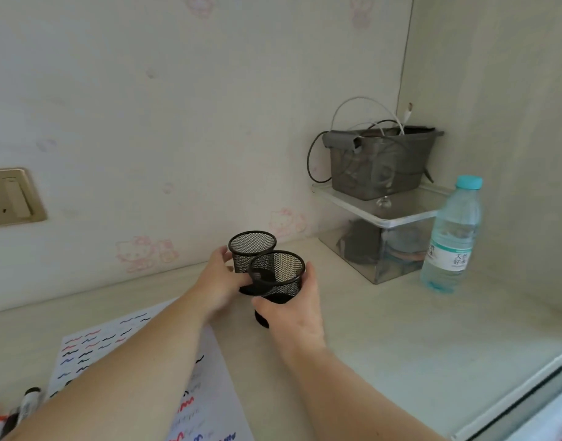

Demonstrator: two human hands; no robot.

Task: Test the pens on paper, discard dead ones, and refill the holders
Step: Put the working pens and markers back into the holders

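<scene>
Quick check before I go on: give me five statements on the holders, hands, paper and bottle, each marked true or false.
1. Each hand holds one mesh holder. True: the left hand grips the far holder, the right hand the near holder.
2. Both holders are full of pens. False: both look empty.
3. The paper bears scribbles in several colours. True.
4. The water bottle lies on its side. False: it stands upright, capped.
5. The markers lie at the lower left, outside the holders. True.
</scene>
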